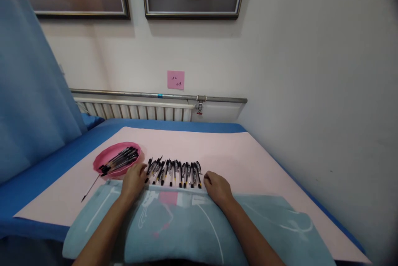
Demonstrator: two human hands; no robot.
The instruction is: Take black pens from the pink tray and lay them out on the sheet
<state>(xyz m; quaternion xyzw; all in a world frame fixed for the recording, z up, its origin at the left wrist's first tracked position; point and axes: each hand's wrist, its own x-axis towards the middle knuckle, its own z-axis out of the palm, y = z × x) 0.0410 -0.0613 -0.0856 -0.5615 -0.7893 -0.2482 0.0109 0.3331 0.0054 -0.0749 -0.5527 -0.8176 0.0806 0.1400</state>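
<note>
A row of many black-capped pens [174,174] lies side by side on the pink sheet [230,148], with a few overlapping at the left end. At that end rests my left hand [134,181], its fingers curled inward beside the nearest pens. My right hand [218,187] sits just past the other end, closed in a loose fist. Both hands are at the far edge of a light blue printed cloth [192,224], which lies under my forearms. What the curled fingers hold, if anything, is hidden.
Left of the row, a pink dish [107,154] holds a bundle of dark pens [121,160]. A single slim white pen or refill [90,188] lies near it. Beyond the blue-covered table are a radiator [137,110] and pipe [124,93]. A blue curtain [34,75] hangs left.
</note>
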